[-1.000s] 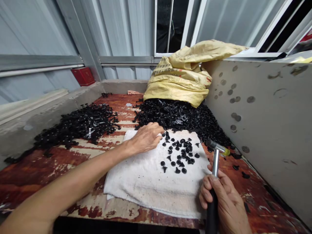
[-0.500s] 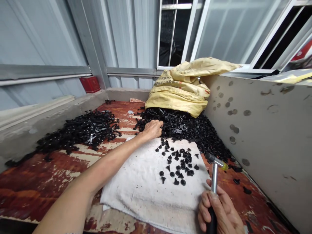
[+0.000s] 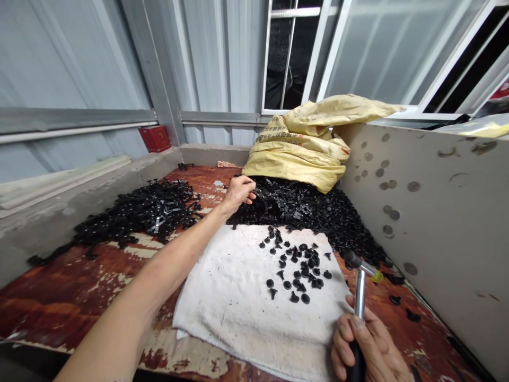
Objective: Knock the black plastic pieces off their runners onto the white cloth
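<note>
My right hand [image 3: 368,342] is wrapped round the black grip of a small two-faced hammer [image 3: 360,289], its head dark on one end and yellow on the other. The hammer stands upright over the right edge of a white cloth [image 3: 222,307]. My left hand [image 3: 240,192] reaches to the left side of a big heap of black plastic parts [image 3: 294,204], fingers curled and closed. Whatever may be between its fingertips is too small to make out. Many loose black mushroom-shaped pieces [image 3: 305,265] lie scattered on the cloth.
A yellow woven sack [image 3: 296,151] spills over the heap. Another pile of black parts [image 3: 147,209] lies left on the worn red board [image 3: 115,286]. A pale panel [image 3: 433,212] walls the right side. A red tin [image 3: 155,138] stands in the back corner.
My left hand has moved a little farther away and to the left over the heap. The right hand still grips the hammer. The whole view has shifted slightly.
</note>
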Action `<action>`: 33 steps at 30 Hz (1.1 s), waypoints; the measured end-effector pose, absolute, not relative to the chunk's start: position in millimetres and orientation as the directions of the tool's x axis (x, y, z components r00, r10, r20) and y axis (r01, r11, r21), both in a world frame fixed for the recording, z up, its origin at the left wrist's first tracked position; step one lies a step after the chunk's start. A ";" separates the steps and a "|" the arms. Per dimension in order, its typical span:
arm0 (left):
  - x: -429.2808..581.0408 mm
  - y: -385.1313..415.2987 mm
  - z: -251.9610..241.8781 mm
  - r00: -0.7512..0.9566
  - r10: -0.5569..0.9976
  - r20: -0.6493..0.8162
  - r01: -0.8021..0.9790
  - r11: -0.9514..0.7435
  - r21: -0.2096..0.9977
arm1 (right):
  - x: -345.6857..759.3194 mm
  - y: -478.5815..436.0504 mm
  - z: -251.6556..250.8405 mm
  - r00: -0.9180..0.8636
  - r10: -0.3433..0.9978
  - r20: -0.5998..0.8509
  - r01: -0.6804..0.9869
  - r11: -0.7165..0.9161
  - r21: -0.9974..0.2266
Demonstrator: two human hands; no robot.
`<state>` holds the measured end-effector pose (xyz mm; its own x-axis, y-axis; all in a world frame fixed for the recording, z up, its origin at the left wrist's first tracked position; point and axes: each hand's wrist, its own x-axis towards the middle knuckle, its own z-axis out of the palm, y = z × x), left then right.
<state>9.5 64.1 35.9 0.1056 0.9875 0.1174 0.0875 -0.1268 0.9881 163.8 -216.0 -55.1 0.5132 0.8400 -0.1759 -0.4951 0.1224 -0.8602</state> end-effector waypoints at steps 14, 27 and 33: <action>-5.9 -31.3 24.7 0.465 0.829 -0.311 -0.124 0.409 0.904 | 169.5 -212.1 -63.4 0.528 0.845 -0.091 -0.468 0.200 -0.861; 26.5 -102.1 -0.4 0.694 0.687 -0.216 0.029 0.274 0.961 | 175.2 -218.5 -65.6 0.424 0.903 -0.071 -0.462 0.149 -0.874; 36.1 -135.5 -7.4 0.617 0.723 -0.312 0.025 0.378 0.925 | 178.0 -219.2 -64.4 0.430 0.902 -0.027 -0.464 0.195 -0.864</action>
